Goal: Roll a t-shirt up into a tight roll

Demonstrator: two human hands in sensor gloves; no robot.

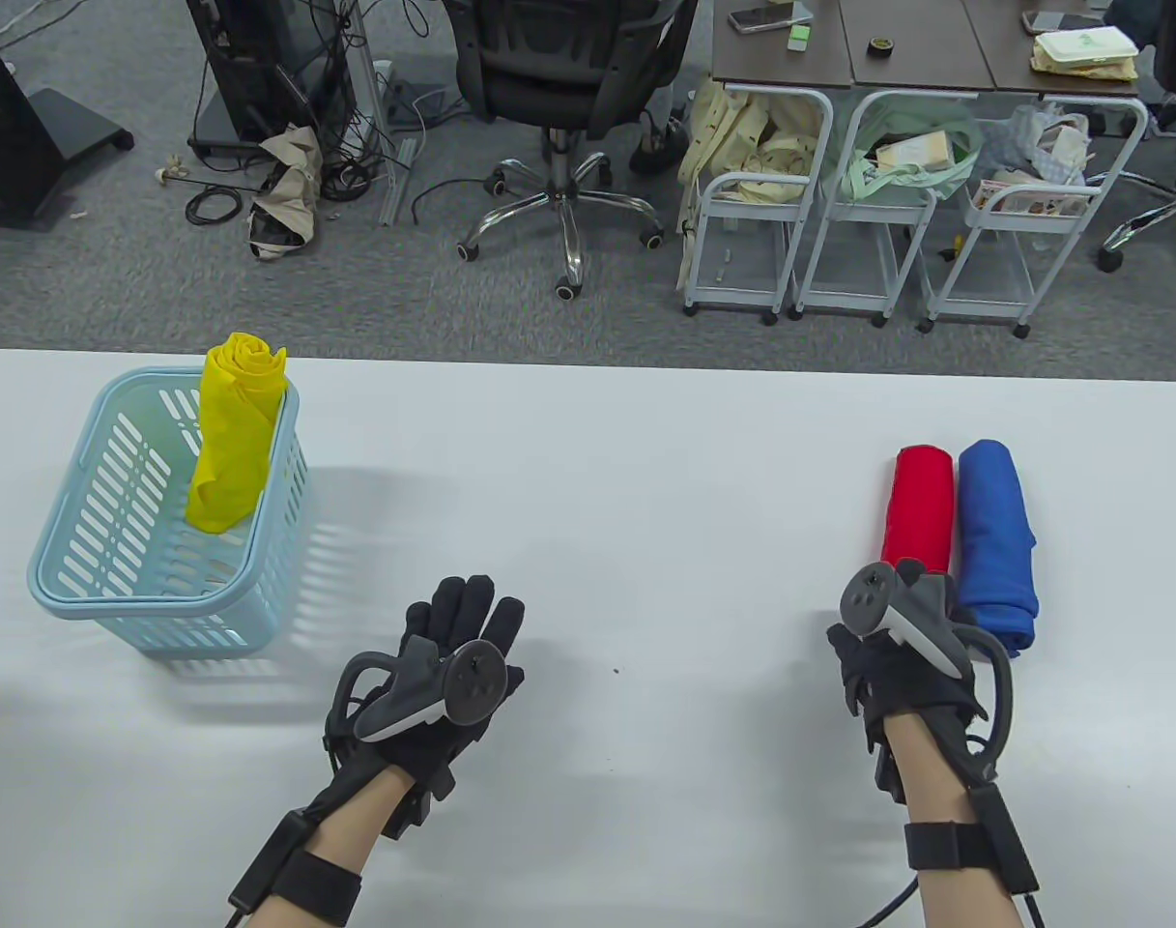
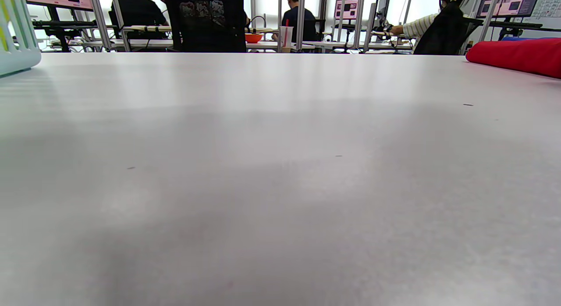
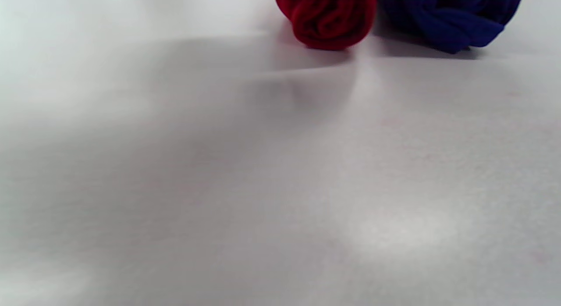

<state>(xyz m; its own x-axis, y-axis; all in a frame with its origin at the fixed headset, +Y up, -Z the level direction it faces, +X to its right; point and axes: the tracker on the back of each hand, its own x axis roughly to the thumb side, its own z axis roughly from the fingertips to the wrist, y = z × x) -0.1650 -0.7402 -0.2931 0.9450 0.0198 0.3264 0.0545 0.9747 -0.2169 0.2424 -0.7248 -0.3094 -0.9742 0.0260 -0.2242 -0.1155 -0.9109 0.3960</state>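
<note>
Resting: left hand (image 1: 457,643) lies on the white table (image 1: 645,464) near its front edge, right of the basket, fingers straight and together, pointing away from the person, holding nothing; tracker on its back.
Right hand: right hand (image 1: 897,657) sits at the near end of the red roll; tracker covers the fingers in the table view and no fingers show in the right wrist view, so cannot tell if it grips, touches or hangs loose.
Red roll: red rolled t-shirt (image 1: 919,512) lies on the table at the right, long axis running away from the person; spiral end faces the right wrist camera (image 3: 326,16); also seen at the far right in the left wrist view (image 2: 517,56).
Blue roll: blue rolled t-shirt (image 1: 995,541) lies just right of the red one, side by side and touching along their length; looser at its near end, folds showing (image 3: 447,16).
Yellow roll: yellow rolled t-shirt (image 1: 232,435) stands tilted in the basket, leaning on the far right corner, top spiral sticking up above the rim.
Basket: light blue slotted plastic basket (image 1: 85,561) stands at the left of the table, well apart from the left hand; its corner shows in the left wrist view (image 2: 15,34).
Background: office chair (image 1: 563,87) and wheeled white carts (image 1: 819,242) on grey carpet beyond the table.
</note>
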